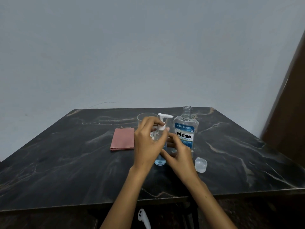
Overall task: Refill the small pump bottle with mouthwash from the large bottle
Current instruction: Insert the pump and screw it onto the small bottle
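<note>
The small clear pump bottle (159, 160) stands on the dark marble table (66, 154), blue liquid showing at its bottom. Its white pump head (165, 116) sits on top. My left hand (148, 142) pinches the white pump collar with its fingers. My right hand (179, 152) grips the bottle's body lower down. The large mouthwash bottle (185, 133) stands uncapped just behind right, with a blue label. Its clear cap (200, 164) lies on the table to the right.
A clear drinking glass (145, 117) stands behind my left hand. A folded pink cloth (123, 141) lies to the left. A white object (143, 218) shows below the table's front edge. A brown panel (287, 104) rises at right.
</note>
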`<state>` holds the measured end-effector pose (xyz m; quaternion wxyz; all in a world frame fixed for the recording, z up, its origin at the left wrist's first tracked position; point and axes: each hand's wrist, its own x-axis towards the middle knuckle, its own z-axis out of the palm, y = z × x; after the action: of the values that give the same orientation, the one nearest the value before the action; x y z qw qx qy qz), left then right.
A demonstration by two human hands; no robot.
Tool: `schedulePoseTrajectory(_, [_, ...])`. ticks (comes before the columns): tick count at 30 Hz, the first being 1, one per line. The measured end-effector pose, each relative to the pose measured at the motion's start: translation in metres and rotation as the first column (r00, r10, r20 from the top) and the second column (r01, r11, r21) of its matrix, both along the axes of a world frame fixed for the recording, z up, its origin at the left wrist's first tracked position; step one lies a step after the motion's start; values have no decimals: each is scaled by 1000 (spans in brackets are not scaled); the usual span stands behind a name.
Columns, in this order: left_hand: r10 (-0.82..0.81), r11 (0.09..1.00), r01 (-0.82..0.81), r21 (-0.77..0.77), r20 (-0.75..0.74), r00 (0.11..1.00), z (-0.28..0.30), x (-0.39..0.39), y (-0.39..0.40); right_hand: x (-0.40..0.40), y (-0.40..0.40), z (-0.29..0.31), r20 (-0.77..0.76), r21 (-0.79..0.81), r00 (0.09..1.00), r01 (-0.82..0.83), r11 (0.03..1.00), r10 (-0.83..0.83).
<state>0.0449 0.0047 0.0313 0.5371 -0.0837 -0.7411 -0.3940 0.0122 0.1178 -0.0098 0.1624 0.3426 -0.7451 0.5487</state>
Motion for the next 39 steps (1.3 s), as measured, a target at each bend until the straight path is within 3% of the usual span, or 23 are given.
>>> schedulePoseTrajectory(5, [-47,963,34,267,43,998,-6,-3,8,0,-1,0,2,1,1000,6,1000,-6])
schedulePoseTrajectory(8, [-267,871,213,442,61,962,-5,-3,2,1,-1,0,26,2,1000,6,1000,-6])
schedulePoseTrajectory(11, [-418,795,330,509,66,906,-6,-1,-5,2,0,1,49,11,999,-3,1000,2])
schedulePoseTrajectory(18, [-187,916,129,380,122,975,-2,-3,0,0,-1,-1,39,25,999,4,1000,-5])
schedulePoseTrajectory(24, [-407,841,302,449,157,900,-1,3,-14,0,-1,0,42,24,999,-2,1000,1])
schedulePoseTrajectory(29, [-255,905,165,391,188,949,5,1,-6,-1,-3,-1,40,25,999,-17,1000,16])
schedulePoseTrajectory(35, [-445,810,304,501,189,875,1,3,-18,1,-1,1,64,2,997,-43,999,43])
schedulePoseTrajectory(39, [-373,805,236,544,155,915,-3,2,-9,-1,-3,-1,49,14,999,-26,1000,25])
